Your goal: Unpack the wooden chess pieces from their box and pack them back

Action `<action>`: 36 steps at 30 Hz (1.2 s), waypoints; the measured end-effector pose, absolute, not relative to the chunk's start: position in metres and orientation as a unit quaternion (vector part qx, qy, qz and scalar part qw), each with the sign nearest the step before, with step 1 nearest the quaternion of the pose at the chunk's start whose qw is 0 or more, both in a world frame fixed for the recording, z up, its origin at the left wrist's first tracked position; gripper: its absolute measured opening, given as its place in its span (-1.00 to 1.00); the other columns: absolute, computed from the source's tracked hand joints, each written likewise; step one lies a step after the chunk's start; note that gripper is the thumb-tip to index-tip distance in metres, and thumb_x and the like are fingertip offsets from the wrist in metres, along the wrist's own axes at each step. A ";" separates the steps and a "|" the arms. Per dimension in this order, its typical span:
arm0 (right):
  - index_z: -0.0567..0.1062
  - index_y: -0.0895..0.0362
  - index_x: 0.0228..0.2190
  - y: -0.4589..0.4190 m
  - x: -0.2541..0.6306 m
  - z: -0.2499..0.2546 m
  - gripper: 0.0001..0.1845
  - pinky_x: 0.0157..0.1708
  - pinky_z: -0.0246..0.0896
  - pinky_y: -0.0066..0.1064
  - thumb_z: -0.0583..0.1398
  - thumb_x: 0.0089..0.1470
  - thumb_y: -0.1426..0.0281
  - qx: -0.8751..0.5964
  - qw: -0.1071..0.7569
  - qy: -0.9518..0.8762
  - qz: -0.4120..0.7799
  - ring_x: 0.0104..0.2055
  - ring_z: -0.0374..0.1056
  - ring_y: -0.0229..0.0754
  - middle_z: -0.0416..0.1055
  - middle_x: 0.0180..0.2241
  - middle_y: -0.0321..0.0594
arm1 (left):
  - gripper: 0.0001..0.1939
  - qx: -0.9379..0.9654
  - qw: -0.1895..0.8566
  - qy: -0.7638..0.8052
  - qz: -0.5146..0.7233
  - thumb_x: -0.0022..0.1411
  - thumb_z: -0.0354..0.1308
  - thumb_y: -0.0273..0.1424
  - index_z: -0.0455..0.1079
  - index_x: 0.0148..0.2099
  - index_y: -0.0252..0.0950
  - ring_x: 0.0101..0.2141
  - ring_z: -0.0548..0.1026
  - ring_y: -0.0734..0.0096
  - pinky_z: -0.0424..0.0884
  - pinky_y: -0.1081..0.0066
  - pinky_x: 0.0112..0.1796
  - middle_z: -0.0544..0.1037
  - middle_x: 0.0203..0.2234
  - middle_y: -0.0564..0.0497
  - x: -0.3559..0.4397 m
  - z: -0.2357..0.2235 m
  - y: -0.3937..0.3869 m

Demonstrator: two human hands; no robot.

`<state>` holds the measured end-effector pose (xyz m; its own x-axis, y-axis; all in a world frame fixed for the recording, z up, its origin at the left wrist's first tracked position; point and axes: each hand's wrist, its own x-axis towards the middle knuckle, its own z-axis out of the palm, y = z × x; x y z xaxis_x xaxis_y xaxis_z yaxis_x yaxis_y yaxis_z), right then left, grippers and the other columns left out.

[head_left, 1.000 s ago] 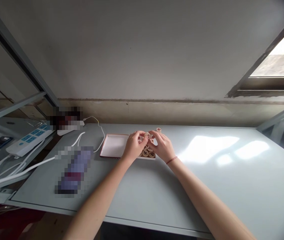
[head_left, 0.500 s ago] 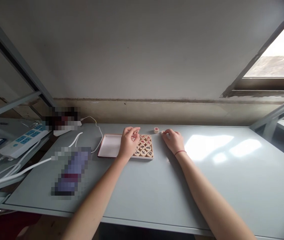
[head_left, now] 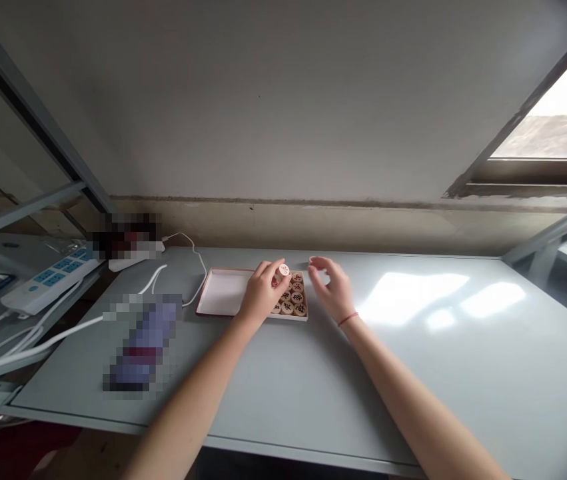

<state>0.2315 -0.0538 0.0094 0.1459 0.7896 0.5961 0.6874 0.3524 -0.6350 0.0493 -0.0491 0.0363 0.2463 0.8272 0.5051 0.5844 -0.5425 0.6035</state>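
Note:
My left hand (head_left: 262, 290) is closed over the shallow box, pinching a round wooden Chinese chess piece (head_left: 284, 270) between thumb and fingers, its marked face showing. Below it, several more pieces (head_left: 286, 308) with red or dark characters lie in rows in the box (head_left: 290, 318), partly covered by the hand. Just right of the box, my right hand (head_left: 334, 288) has its thumb and fingertips curled around another chess piece (head_left: 312, 259); only a sliver of that piece shows past the fingers.
The box's white-lined empty side (head_left: 223, 291) lies at its left. On the grey desk (head_left: 313, 393) are a blurred purple object (head_left: 146, 343) and white cables. A power strip (head_left: 56, 273) sits at far left. A wall (head_left: 283, 227) runs along the back.
My right hand has moved left from the spot beside the standing piece to where that piece stood. In my left hand, the held piece has turned and now shows its face.

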 end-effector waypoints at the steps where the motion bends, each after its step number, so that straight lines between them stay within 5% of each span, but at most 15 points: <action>1: 0.43 0.09 -0.19 -0.059 0.221 0.015 -0.72 -0.24 0.29 -0.29 0.10 0.12 0.22 -0.532 0.508 -0.672 0.081 -0.23 0.39 -0.14 0.50 -0.25 -0.13 | -0.67 0.787 0.135 0.448 0.401 0.24 0.12 -0.36 0.35 0.06 -0.23 -0.31 0.48 0.40 0.45 0.40 -0.21 0.47 -0.25 -0.03 0.049 0.036 -0.049; 11: 0.45 0.10 -0.29 -0.073 0.193 0.030 -0.76 -0.32 0.34 -0.38 0.16 0.07 0.21 -0.503 0.529 -0.657 0.190 -0.34 0.40 -0.22 0.51 -0.32 -0.20 | -0.70 0.821 0.119 0.421 0.368 0.28 0.06 -0.40 0.34 0.06 -0.24 -0.21 0.50 0.31 0.43 0.36 -0.16 0.50 -0.22 -0.06 0.052 0.035 -0.051; 18: 0.46 0.11 -0.28 -0.043 0.246 0.013 -0.69 -0.34 0.32 -0.30 0.11 0.07 0.15 -0.595 0.553 -0.578 0.079 -0.31 0.41 -0.15 0.49 -0.27 -0.11 | -0.63 0.825 0.079 0.419 0.371 0.26 0.04 -0.40 0.27 0.12 -0.26 -0.20 0.47 0.32 0.41 0.32 -0.12 0.49 -0.24 -0.05 0.051 0.033 -0.050; 28: 0.47 0.05 -0.23 -0.017 0.287 -0.027 -0.68 -0.23 0.23 -0.23 0.09 0.04 0.15 -0.687 0.388 -0.612 0.053 -0.24 0.40 -0.06 0.52 -0.26 -0.15 | -0.74 0.821 0.104 0.423 0.369 0.25 0.00 -0.48 0.39 -0.04 -0.22 -0.18 0.49 0.35 0.41 0.35 -0.09 0.51 -0.22 -0.02 0.050 0.038 -0.051; 36: 0.50 0.00 -0.25 -0.016 0.286 -0.027 -0.71 -0.25 0.20 -0.26 0.13 0.00 0.18 -0.690 0.361 -0.627 0.020 -0.27 0.38 -0.07 0.53 -0.30 -0.21 | -0.77 0.824 0.118 0.420 0.362 0.25 0.00 -0.48 0.45 -0.13 -0.23 -0.23 0.49 0.37 0.42 0.37 -0.13 0.51 -0.27 -0.01 0.049 0.036 -0.050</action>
<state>0.2861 -0.0157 -0.0274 0.2138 0.8797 0.4247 0.8502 0.0465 -0.5244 0.0493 -0.0500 0.0359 0.3845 0.7776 0.4974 0.6074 -0.6189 0.4980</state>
